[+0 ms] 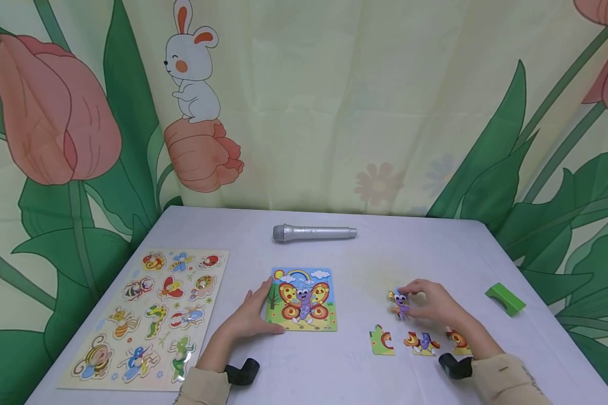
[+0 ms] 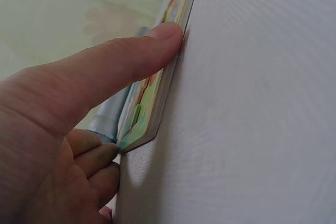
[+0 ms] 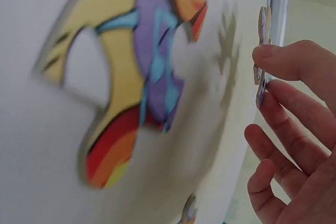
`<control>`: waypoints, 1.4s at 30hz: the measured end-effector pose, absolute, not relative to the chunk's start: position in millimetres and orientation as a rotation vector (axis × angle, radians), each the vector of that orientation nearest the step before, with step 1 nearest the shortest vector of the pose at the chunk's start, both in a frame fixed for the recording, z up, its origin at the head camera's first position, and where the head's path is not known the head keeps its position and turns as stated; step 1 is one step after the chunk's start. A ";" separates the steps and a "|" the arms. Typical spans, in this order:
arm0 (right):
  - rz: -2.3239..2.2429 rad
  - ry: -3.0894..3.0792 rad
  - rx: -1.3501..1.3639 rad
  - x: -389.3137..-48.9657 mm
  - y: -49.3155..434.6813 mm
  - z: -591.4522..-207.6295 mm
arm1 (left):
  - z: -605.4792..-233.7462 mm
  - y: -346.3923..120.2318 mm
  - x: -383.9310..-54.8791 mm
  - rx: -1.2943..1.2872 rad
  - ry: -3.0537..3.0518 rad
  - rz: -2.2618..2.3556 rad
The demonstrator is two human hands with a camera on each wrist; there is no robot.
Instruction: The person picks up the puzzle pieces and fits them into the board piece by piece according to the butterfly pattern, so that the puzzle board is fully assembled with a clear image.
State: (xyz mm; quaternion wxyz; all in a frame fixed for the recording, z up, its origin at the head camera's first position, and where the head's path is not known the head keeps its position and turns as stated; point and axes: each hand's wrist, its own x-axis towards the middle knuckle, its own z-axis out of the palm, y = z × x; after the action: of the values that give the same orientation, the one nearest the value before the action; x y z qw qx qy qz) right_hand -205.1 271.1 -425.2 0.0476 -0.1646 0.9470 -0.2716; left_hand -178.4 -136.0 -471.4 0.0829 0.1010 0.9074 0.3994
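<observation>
The square butterfly picture board [image 1: 309, 287] lies flat at the middle of the table. My left hand [image 1: 253, 315] rests at its near left corner. The left thumb [image 2: 131, 56] lies straight along the board's front edge, and the other fingers touch its left side. Between thumb and fingertips, my right hand [image 1: 433, 301] pinches a small jigsaw piece [image 1: 399, 304] with a purple and yellow print, seen edge-on in the right wrist view. Below that hand lie a green-edged jigsaw piece [image 1: 381, 341], a purple and orange piece [image 1: 423, 343] and a third piece [image 1: 458, 340], partly hidden by the wrist.
A large insect puzzle board [image 1: 147, 320] covers the table's left side. At the back lies a silver microphone [image 1: 314, 233]. One green arch-shaped block [image 1: 505, 298] sits near the right edge. Behind the white table [image 1: 304, 371] hangs a printed curtain [image 1: 334, 112].
</observation>
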 end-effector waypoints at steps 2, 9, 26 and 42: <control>-0.840 2.891 -0.543 -205.9 266.7 -423.3 | -471.1 -135.9 -178.3 0.301 2.709 1.195; -0.874 2.892 -0.633 -209.4 248.8 -419.5 | -470.8 -135.4 -177.9 0.303 2.705 1.200; -0.966 2.745 -0.816 -222.9 178.7 -419.8 | -471.6 -136.8 -177.3 0.293 2.700 1.202; -0.926 2.673 -0.968 -236.5 119.1 -426.2 | -467.9 -135.6 -177.7 0.308 2.705 1.195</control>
State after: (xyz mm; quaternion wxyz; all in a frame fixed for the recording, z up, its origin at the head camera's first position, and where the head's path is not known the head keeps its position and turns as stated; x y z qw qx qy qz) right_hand -236.5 119.1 -426.2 0.0760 -0.3228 0.8914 -0.3087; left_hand -177.7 -135.6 -467.9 0.0840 0.1032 0.9066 0.4005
